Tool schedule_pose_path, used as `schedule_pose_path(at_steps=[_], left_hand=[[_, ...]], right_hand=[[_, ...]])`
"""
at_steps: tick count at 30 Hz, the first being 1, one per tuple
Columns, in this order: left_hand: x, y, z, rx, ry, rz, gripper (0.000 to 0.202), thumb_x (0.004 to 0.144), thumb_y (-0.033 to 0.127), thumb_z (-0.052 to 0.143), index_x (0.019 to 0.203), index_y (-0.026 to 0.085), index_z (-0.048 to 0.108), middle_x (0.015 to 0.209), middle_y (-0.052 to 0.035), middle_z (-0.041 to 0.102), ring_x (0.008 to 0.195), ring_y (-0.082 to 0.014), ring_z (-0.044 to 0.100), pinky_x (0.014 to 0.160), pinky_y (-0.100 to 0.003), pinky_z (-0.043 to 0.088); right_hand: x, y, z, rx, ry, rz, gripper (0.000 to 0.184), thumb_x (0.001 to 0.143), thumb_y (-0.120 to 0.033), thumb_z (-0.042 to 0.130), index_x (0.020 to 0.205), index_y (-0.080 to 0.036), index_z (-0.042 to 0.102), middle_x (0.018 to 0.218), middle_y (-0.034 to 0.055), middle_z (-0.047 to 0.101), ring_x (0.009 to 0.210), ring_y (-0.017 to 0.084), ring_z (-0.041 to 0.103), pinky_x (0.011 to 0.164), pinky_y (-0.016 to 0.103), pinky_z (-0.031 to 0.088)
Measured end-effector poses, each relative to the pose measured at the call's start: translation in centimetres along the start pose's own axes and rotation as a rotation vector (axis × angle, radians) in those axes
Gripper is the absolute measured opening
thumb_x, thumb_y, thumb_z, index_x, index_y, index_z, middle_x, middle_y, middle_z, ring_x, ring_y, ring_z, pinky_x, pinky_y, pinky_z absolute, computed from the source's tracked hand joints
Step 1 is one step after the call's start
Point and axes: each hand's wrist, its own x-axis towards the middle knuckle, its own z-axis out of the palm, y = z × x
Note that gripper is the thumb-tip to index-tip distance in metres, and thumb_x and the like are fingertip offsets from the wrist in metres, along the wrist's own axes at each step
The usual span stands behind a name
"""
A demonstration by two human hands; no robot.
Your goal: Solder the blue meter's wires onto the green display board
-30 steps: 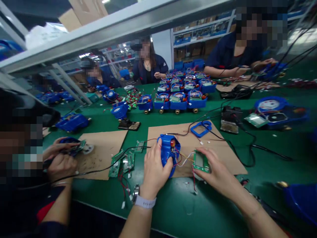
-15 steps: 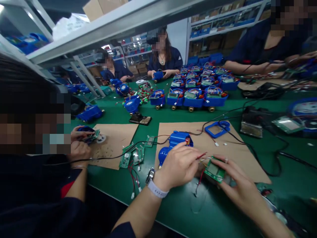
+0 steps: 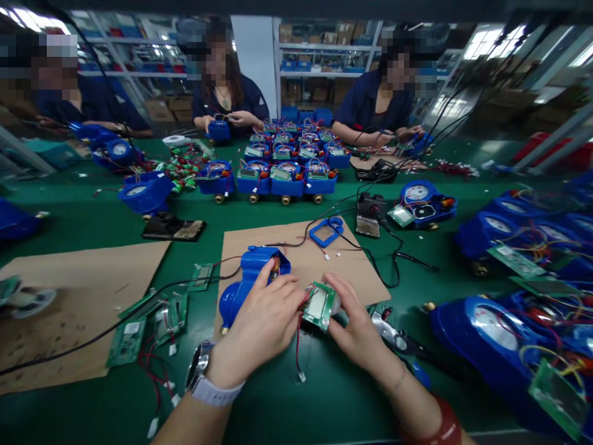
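Since the earlier frame your view has swung right and up: the co-worker at far left has dropped out, and the display board has come from lower right to frame centre.

Your left hand point(image 3: 264, 321) lies curled on the blue meter body point(image 3: 248, 278), thumb up toward the red part at its top and fingertips at the board's left edge. Your right hand point(image 3: 354, 324) pinches the green LCD circuit board point(image 3: 319, 305) from the right, screen up. Red leads point(image 3: 299, 346) run from the board down to a loose white plug on the green mat point(image 3: 287, 408).

Step in hand, as I read it: dressing the board's wiring against the meter, board not yet seated. Next move calls for a steady pinch on the board's edges and slack in the leads, so nothing tugs the joints.

Edges and room:
- Brown cardboard sheet point(image 3: 343, 259) lies under the meter; its near edge sits just below your fingers.
- Cutters point(image 3: 393, 337) lie just right of your right wrist, near enough to snag.
- Black cable point(image 3: 115, 324) crosses at left over spare boards point(image 3: 157, 318).
- Blue gasket frame point(image 3: 327, 232) above centre, well apart.
- Finished meters point(image 3: 491, 334) crowd lower right; free mat is lower centre, toward you.
- Row of meters point(image 3: 278, 179) at upper centre, co-workers beyond.
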Motion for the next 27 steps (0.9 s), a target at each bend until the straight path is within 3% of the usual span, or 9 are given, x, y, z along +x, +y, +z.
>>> schedule_pose_path(at_steps=[5, 9, 14, 20, 24, 27], left_hand=[[0.3, 0.4, 0.3, 0.017, 0.047, -0.060, 0.008, 0.087, 0.021, 0.055, 0.086, 0.020, 0.063, 0.089, -0.0022, 0.070, 0.109, -0.0225, 0.060, 0.113, -0.054, 0.024], [0.6, 1.1, 0.9, 0.113, 0.127, -0.142, 0.011, 0.088, 0.018, 0.052, 0.088, 0.019, 0.063, 0.092, -0.0040, 0.071, 0.110, -0.0260, 0.059, 0.110, -0.062, 0.021], [0.5, 1.1, 0.9, 0.127, 0.123, -0.148, 0.015, 0.088, 0.018, 0.051, 0.092, 0.018, 0.066, 0.094, -0.0060, 0.072, 0.111, -0.0277, 0.059, 0.109, -0.066, 0.019], [0.1, 0.6, 0.9, 0.064, 0.099, -0.106, 0.016, 0.090, 0.020, 0.052, 0.093, 0.021, 0.067, 0.095, -0.0036, 0.074, 0.117, -0.0272, 0.057, 0.112, -0.066, 0.013], [-0.1, 0.5, 0.8, 0.024, 0.111, -0.102, 0.016, 0.089, 0.018, 0.053, 0.096, 0.021, 0.067, 0.098, -0.0035, 0.074, 0.117, -0.0264, 0.058, 0.113, -0.063, 0.013], [-0.2, 0.6, 0.5, -0.026, 0.098, -0.080, 0.017, 0.088, 0.017, 0.051, 0.095, 0.022, 0.066, 0.104, -0.0024, 0.073, 0.117, -0.0256, 0.058, 0.114, -0.063, 0.010]], right_hand=[[0.7, 0.2, 0.6, 0.060, -0.079, 0.024, 0.079, 0.082, -0.015, 0.059, 0.148, -0.026, 0.018, 0.150, 0.0116, 0.032, 0.142, 0.023, 0.028, 0.117, 0.047, 0.026], [0.1, -0.2, 0.4, 0.101, -0.101, 0.145, 0.092, 0.077, -0.017, 0.066, 0.150, -0.027, 0.011, 0.157, 0.0104, 0.019, 0.145, 0.024, 0.020, 0.119, 0.049, 0.020], [0.2, -0.3, 0.5, 0.254, -0.062, 0.243, 0.084, 0.081, -0.023, 0.064, 0.149, -0.026, 0.015, 0.153, 0.0110, 0.029, 0.141, 0.023, 0.030, 0.117, 0.047, 0.026], [0.3, -1.2, -0.4, 0.179, -0.139, 0.212, 0.096, 0.073, -0.020, 0.073, 0.150, -0.026, 0.015, 0.155, 0.0109, 0.027, 0.143, 0.023, 0.025, 0.119, 0.046, 0.020], [0.7, -1.3, -0.7, 0.210, -0.114, 0.185, 0.086, 0.081, -0.018, 0.064, 0.150, -0.026, 0.014, 0.149, 0.0113, 0.038, 0.139, 0.021, 0.034, 0.117, 0.044, 0.024], [1.0, -1.0, -0.8, 0.217, -0.140, 0.166, 0.086, 0.083, -0.019, 0.062, 0.151, -0.026, 0.011, 0.153, 0.0107, 0.032, 0.142, 0.021, 0.029, 0.118, 0.045, 0.023]])
